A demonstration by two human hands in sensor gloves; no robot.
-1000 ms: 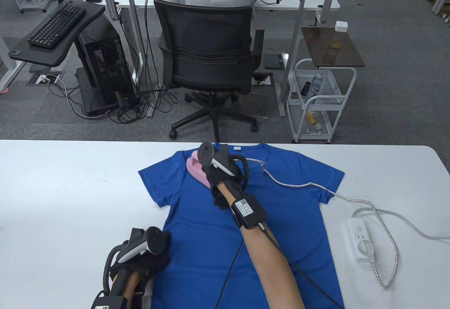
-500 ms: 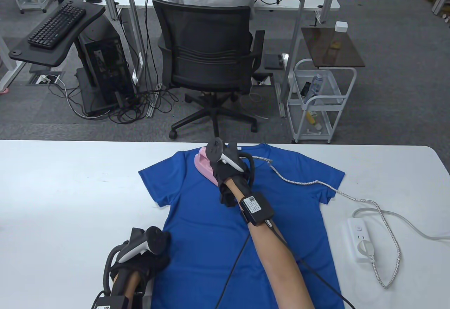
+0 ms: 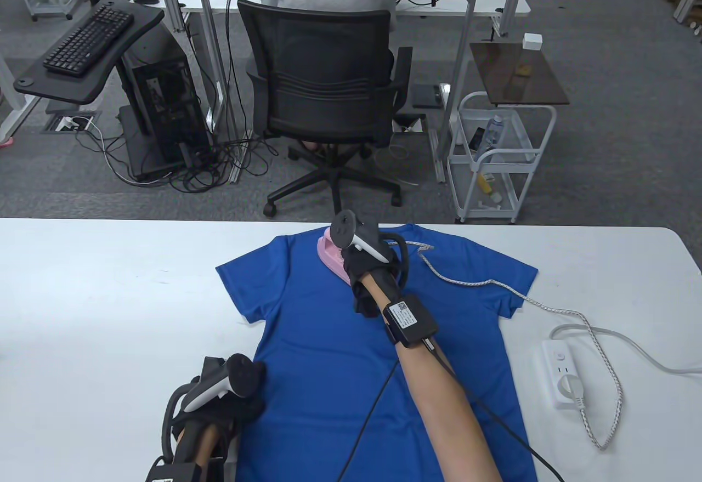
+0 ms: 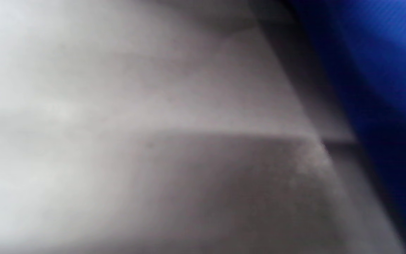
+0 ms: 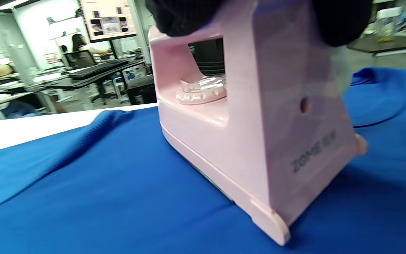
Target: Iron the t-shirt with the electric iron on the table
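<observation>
A blue t-shirt (image 3: 329, 334) lies flat on the white table (image 3: 109, 295), collar at the far edge. My right hand (image 3: 368, 264) grips the handle of a pink electric iron (image 3: 331, 251) that sits sole down on the shirt near the collar. In the right wrist view the iron (image 5: 245, 134) stands on the blue fabric (image 5: 83, 190), with my gloved fingers (image 5: 182, 14) around its handle. My left hand (image 3: 227, 402) rests on the shirt's lower left edge; its fingers are hidden under the tracker. The left wrist view is a blur of table and blue cloth (image 4: 393, 70).
The iron's braided cord (image 3: 493, 284) runs right across the shirt's sleeve to a white power strip (image 3: 565, 372) near the table's right side. An office chair (image 3: 323, 92) and a white cart (image 3: 493, 158) stand beyond the far edge.
My right hand has slid the iron to the right along the shirt's upper part, toward the collar. The left hand has stayed in place.
</observation>
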